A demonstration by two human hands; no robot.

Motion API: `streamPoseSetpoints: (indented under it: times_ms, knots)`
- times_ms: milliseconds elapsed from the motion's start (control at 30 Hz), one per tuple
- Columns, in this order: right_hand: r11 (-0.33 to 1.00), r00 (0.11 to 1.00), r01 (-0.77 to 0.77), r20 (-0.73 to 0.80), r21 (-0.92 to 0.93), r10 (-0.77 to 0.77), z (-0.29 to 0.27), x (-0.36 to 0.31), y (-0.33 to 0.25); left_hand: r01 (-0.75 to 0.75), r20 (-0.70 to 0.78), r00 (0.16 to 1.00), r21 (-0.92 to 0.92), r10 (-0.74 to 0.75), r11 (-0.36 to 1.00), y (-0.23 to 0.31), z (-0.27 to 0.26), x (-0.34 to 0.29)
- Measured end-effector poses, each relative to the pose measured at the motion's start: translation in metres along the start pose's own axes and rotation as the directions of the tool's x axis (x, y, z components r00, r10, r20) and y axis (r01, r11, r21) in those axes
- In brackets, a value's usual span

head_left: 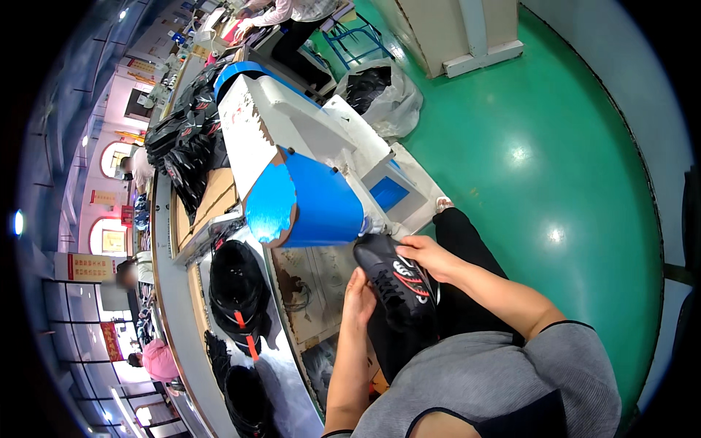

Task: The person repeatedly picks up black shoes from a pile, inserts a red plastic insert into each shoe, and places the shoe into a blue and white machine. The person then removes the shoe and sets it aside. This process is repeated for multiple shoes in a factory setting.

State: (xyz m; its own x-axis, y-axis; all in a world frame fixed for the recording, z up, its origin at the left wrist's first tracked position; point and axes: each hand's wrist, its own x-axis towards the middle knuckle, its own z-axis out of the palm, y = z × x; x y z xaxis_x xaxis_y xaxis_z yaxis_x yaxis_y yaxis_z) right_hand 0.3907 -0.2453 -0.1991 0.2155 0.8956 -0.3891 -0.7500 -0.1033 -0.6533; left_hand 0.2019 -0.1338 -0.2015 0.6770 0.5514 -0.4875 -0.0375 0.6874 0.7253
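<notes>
I hold a black sports shoe (394, 281) with red and white side stripes over my lap. My right hand (427, 255) grips its upper side near the toe. My left hand (359, 296) presses against its other side, by the laces. The shoe's toe points at the blue cylindrical end (310, 201) of a white machine just ahead of me.
A worn work surface (314, 285) lies between me and the machine (292, 124). Black shoes (237, 288) sit on a conveyor to my left, with piles of black uppers (186, 139) farther off. Other people work at the far end. Green floor (533, 153) spreads right.
</notes>
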Motion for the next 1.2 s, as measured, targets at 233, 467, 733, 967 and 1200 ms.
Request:
streamPoseSetpoints:
  times_ms: [233, 467, 733, 967, 1200]
  knots:
    - [0.877, 0.941, 0.217, -0.332, 0.429, -0.070, -0.050, -0.074, -0.036, -0.383, 0.141, 0.869, 0.798, 0.474, 0.465, 0.028, 0.108, -0.075]
    - [0.808, 0.937, 0.267, -0.337, 0.525, -0.091, -0.040, -0.056, -0.021, -0.166, 0.117, 0.884, 0.984, 0.453, 0.068, -0.032, 0.087, -0.052]
    - [0.434, 0.780, 0.611, 0.412, -0.662, -0.470, -0.021, -0.048, -0.072, -0.325, 0.292, 0.925, 0.940, 0.242, 0.105, 0.029, 0.047, -0.057]
    - [0.096, 0.856, 0.516, 0.517, -0.852, -0.013, 0.005, 0.026, -0.064, -0.170, -0.169, 0.932, 0.578, 0.321, 0.798, 0.068, 0.048, -0.013]
    - [0.588, 0.964, 0.257, 0.249, -0.767, -0.097, -0.004, 0.059, -0.065, 0.002, -0.256, 0.959, 0.426, 0.118, 0.905, 0.099, 0.081, 0.044]
